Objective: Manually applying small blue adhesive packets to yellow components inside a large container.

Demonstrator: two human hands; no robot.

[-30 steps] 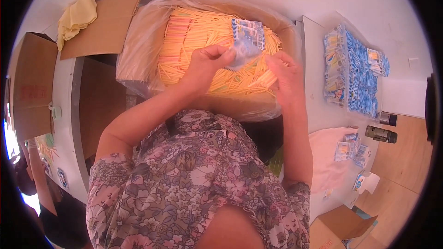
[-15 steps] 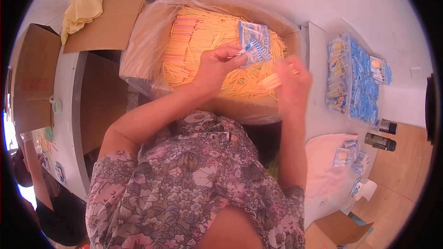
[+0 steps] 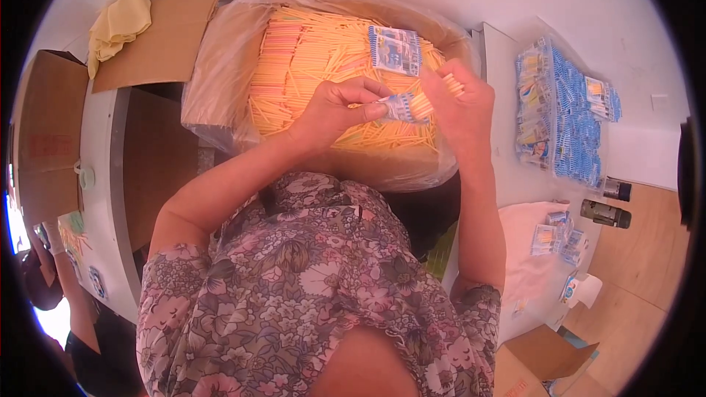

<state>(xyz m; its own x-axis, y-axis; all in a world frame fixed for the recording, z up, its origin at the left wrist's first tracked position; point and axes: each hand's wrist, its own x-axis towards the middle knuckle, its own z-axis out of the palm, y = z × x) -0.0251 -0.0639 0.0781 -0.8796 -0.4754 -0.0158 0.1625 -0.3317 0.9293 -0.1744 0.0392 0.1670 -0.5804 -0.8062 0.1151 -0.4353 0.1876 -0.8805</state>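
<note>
My left hand [image 3: 342,109] pinches a small clear and blue packet [image 3: 398,108] by one end. Close beside it, my right hand [image 3: 466,106] is closed round a small bunch of thin yellow sticks [image 3: 421,106]. The near ends of that bunch are at the packet's mouth; how far inside they reach I cannot tell. Both hands are over a plastic-lined cardboard box [image 3: 209,95] filled with loose yellow and pinkish sticks [image 3: 316,48]. On top of the sticks, just beyond my hands, lies a stack of flat blue-edged packets [image 3: 395,50].
To the right stands a clear bin [image 3: 553,121] of blue packets, with dark bottles [image 3: 606,213] nearby. Packets [image 3: 559,239] lie on a pink cloth [image 3: 515,239]. A cardboard box [image 3: 51,132] and yellow cloth [image 3: 120,26] are left. Another person's arm [image 3: 77,301] shows lower left.
My right hand has brought the sticks up and left to the packet. My left hand has turned and lowered the packet, away from the flat stack.
</note>
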